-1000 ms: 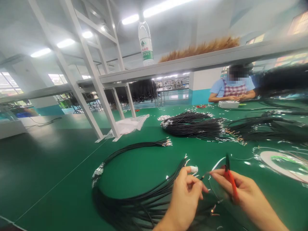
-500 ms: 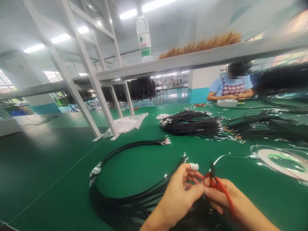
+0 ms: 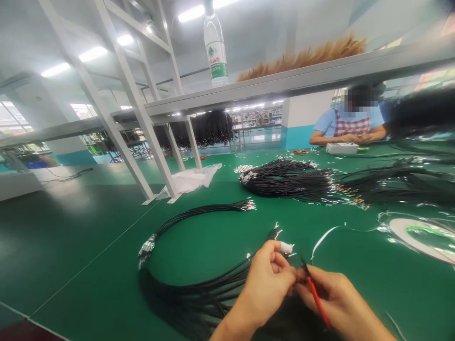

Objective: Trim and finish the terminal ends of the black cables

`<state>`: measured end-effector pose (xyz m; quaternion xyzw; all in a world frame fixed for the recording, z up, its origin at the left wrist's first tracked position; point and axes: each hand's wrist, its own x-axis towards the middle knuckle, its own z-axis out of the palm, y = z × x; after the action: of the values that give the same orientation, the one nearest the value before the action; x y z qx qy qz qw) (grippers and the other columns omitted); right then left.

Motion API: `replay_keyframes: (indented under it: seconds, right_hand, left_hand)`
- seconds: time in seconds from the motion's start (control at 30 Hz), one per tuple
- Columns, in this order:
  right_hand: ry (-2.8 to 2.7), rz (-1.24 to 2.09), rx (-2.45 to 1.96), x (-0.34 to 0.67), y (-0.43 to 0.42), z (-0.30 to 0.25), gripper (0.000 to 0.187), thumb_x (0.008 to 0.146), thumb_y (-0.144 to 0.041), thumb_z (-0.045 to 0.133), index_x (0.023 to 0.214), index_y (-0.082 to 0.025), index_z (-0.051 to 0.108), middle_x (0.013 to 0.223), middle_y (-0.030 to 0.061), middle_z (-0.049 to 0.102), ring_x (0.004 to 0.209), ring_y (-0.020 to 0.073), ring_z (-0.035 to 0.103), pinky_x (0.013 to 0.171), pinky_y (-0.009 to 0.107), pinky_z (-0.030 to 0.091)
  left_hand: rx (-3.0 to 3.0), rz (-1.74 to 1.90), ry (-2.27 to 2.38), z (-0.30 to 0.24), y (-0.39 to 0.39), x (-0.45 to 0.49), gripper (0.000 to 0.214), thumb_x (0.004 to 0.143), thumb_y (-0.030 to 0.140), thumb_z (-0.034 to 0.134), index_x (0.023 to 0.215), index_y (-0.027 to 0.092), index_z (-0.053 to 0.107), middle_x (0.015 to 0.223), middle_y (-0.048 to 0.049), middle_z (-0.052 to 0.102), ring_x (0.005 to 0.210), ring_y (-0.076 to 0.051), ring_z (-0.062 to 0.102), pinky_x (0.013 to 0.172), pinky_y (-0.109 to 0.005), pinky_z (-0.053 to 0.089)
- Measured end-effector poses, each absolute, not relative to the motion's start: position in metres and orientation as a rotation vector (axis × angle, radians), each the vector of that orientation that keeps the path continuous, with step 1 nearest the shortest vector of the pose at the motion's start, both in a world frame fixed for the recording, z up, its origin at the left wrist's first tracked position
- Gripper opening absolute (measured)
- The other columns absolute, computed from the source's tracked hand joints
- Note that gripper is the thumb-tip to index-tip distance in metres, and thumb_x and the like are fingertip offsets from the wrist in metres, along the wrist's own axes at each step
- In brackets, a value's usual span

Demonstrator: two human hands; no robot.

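Observation:
My left hand (image 3: 265,282) is closed in a pinch, with a white wrap (image 3: 286,247) on one fingertip. What it pinches is hidden between the fingers. Black cables (image 3: 188,290) with pale stripped ends curve across the green table and pass behind this hand. Red-handled scissors (image 3: 315,296) are gripped in my right hand (image 3: 336,289), their dark blades pointing up and away. The fingertips of both hands meet or nearly meet. Just beyond the blades lies the free end of a white strip (image 3: 322,237), which leads to a reel (image 3: 398,232) on the right.
More black cable bundles (image 3: 284,182) lie farther back among white scraps. A grey shelf frame (image 3: 167,184) stands on the table (image 3: 103,222), with a bottle (image 3: 215,52) on its shelf. Plastic film (image 3: 197,179) rests by its legs. A person (image 3: 350,125) sits across, behind a white box (image 3: 341,148).
The scissors have turned in my right hand, so that they show narrower and more edge-on. Their blades have come away from the white strip's end. The whole view has shifted slightly.

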<state>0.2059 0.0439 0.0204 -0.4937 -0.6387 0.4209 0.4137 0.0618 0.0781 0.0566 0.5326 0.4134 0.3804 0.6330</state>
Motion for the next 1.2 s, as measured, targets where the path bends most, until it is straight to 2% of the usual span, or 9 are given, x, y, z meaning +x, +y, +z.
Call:
replay_keyframes:
  seconds: [0.1,0.2,0.3,0.43,0.57,0.7,0.87,1.07,1.2]
  right_hand:
    - [-1.732,0.929,-1.257,0.208,0.043,0.011,0.023,0.084,-0.036,0.056,0.072,-0.019,0.065,0.061,-0.003,0.05,0.056,0.0142,0.04,0.053,0.025,0.035]
    - [-1.515,1.073,-1.281,0.209,0.039,0.015,0.034,0.084,-0.049,0.055,0.068,-0.02,0.062,0.057,-0.0051,0.041,0.052,0.013,0.035,0.048,0.025,0.031]
    - [-1.357,1.256,-1.253,0.213,0.037,0.024,0.036,0.08,-0.054,0.062,0.069,-0.02,0.061,0.052,-0.0072,0.039,0.048,0.012,0.036,0.047,0.025,0.03]
    - [-1.372,1.33,-1.204,0.218,0.041,0.025,0.038,0.079,-0.055,0.064,0.072,-0.018,0.062,0.048,-0.0062,0.046,0.046,0.0116,0.039,0.048,0.025,0.031]
    - [-1.3,1.338,-1.196,0.216,0.042,0.023,0.043,0.074,-0.057,0.069,0.062,-0.018,0.057,0.045,-0.0076,0.042,0.044,0.0094,0.035,0.046,0.024,0.027]
    - [-1.266,1.317,-1.243,0.213,0.041,0.023,0.04,0.072,-0.057,0.07,0.067,-0.018,0.063,0.045,-0.0071,0.044,0.044,0.0102,0.037,0.047,0.024,0.028]
    - [-1.217,1.35,-1.234,0.215,0.042,0.024,0.038,0.07,-0.055,0.073,0.067,-0.019,0.063,0.045,-0.0074,0.044,0.044,0.0108,0.037,0.047,0.025,0.032]
    - [-1.268,1.369,-1.193,0.213,0.042,0.024,0.039,0.069,-0.054,0.074,0.067,-0.017,0.064,0.045,-0.0075,0.043,0.043,0.0099,0.035,0.046,0.025,0.029]
    - [-1.266,1.365,-1.195,0.214,0.043,0.021,0.039,0.071,-0.054,0.074,0.066,-0.018,0.062,0.043,-0.0077,0.043,0.042,0.0097,0.035,0.046,0.025,0.029]
  left_hand:
    - [1.046,0.941,0.978,0.057,0.083,0.058,0.034,0.061,0.008,0.052,0.095,0.015,0.053,0.056,0.01,0.045,0.042,-0.006,0.041,0.045,-0.022,0.035]
    - [0.975,0.997,0.99,0.059,0.087,0.055,0.028,0.065,0.01,0.055,0.093,0.013,0.055,0.052,0.01,0.044,0.044,-0.006,0.04,0.051,-0.023,0.038]
    - [0.988,0.996,0.913,0.063,0.086,0.055,0.026,0.068,0.015,0.065,0.093,0.011,0.059,0.065,0.0034,0.057,0.054,-0.007,0.049,0.06,-0.024,0.041]
    - [1.02,0.88,0.731,0.068,0.08,0.055,0.04,0.062,0.016,0.079,0.098,0.01,0.062,0.091,-0.0063,0.066,0.077,-0.011,0.058,0.073,-0.024,0.044]
    - [1.059,0.88,0.729,0.067,0.077,0.058,0.045,0.057,0.016,0.085,0.095,0.011,0.063,0.085,-0.0031,0.067,0.073,-0.01,0.055,0.073,-0.023,0.043]
    - [1.073,0.974,0.799,0.064,0.078,0.061,0.035,0.059,0.013,0.08,0.089,0.011,0.062,0.071,0.0008,0.063,0.067,-0.01,0.056,0.071,-0.024,0.044]
    - [1.064,0.993,0.819,0.063,0.079,0.06,0.026,0.064,0.006,0.07,0.088,0.011,0.06,0.067,0.0027,0.06,0.06,-0.008,0.052,0.065,-0.023,0.042]
    - [1.036,0.955,0.777,0.065,0.077,0.06,0.046,0.061,0.01,0.078,0.101,0.011,0.056,0.075,0.001,0.064,0.067,-0.009,0.055,0.068,-0.024,0.043]
    - [1.04,0.985,0.798,0.062,0.078,0.062,0.039,0.062,0.007,0.074,0.097,0.011,0.056,0.067,0.0027,0.063,0.061,-0.009,0.054,0.066,-0.024,0.043]
